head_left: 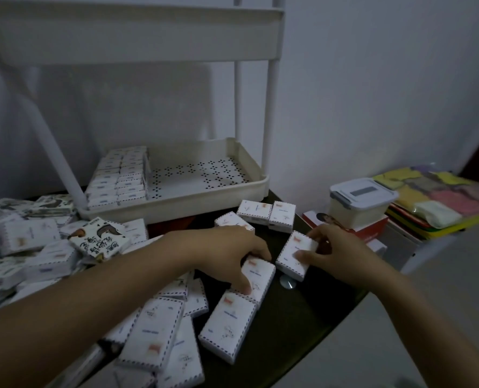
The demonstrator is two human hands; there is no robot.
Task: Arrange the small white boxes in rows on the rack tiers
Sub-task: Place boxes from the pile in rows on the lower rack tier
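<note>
A white rack stands on the dark table; its lower tier (232,189) holds two rows of small white boxes (120,177) along its left side. My left hand (227,253) grips a white box (257,278) lying on the table, thumb on its top. My right hand (341,250) pinches another white box (292,256) just to the right, fingers at its far end and thumb on its top. Several loose boxes lie around them: one (227,329) in front, two (266,212) behind.
A heap of boxes (25,247) covers the table's left side, one with a printed cartoon face (98,239). A lidded plastic container (361,200) sits on a red box at the right, beside stacked coloured folders (434,200). The rack's upper tier (132,32) hangs overhead.
</note>
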